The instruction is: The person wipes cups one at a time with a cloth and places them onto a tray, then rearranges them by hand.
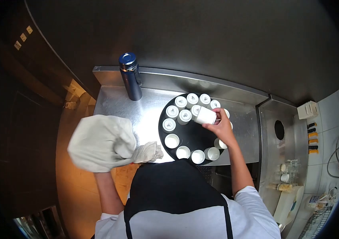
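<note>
We see a steel table (112, 104) before us, and to the right of its middle, a round black tray (195, 135). On the left, a large white cloth (102, 141) spreads beyond the left forearm (109, 191); it hides the left hand, so we cannot tell whether that hand is open or closed. A blue flask (131, 77) stands upright on the far left of the table. Near the big cloth's right edge we find a crumpled piece of cloth (149, 152); we cannot tell whether the two are joined. Our right hand (223, 127) is above the right part of the tray. Upturned cups (185, 116), dark marks on their bases, line the tray's far and left sides, while open-mouthed cups (183, 152) stand along its near edge. One white cup (205, 116), tilted, is gripped by the right hand's fingers (219, 112): it lies just left of them, touching, with the thumb (208, 126) on its near side.
</note>
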`<state>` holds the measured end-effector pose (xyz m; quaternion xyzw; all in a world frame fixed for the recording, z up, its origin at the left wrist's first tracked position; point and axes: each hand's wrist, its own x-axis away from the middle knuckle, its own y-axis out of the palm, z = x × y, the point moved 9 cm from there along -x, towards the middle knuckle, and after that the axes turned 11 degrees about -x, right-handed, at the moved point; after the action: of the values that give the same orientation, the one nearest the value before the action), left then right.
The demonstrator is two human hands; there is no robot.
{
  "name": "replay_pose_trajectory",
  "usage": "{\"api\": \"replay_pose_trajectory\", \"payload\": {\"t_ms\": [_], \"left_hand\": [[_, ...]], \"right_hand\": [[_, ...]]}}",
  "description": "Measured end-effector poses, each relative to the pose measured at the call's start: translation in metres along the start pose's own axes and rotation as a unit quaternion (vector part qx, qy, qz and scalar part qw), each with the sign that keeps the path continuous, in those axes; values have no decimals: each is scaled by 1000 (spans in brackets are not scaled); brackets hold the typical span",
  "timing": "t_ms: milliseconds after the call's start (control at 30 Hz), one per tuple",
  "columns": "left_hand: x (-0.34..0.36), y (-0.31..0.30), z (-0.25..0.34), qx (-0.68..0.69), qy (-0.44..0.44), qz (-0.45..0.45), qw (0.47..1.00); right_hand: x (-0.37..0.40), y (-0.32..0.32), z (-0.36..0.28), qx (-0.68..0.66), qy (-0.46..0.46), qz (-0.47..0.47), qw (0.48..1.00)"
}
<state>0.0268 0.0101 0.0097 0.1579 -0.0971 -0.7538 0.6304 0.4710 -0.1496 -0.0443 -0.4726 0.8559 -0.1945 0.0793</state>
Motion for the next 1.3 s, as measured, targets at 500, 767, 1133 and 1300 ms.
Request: {"api": "replay_pose_trajectory", "payload": {"t_ms": [500,767,1133,1300], "left_hand": [[21,91,-33,-244,25,-189,951],[3,59,16,-266,57,-77,959],[-98,-81,85,168,19,72,983],[-64,-55,23,155,-18,8,988]], "right_hand": [[52,196,-164,-82,-344,-155,923],[56,257,-141,-336,-154,-282,885],[89,271,-137,-434,93,-459,770],[82,192,-268,-228,-379,-253,860]]}}
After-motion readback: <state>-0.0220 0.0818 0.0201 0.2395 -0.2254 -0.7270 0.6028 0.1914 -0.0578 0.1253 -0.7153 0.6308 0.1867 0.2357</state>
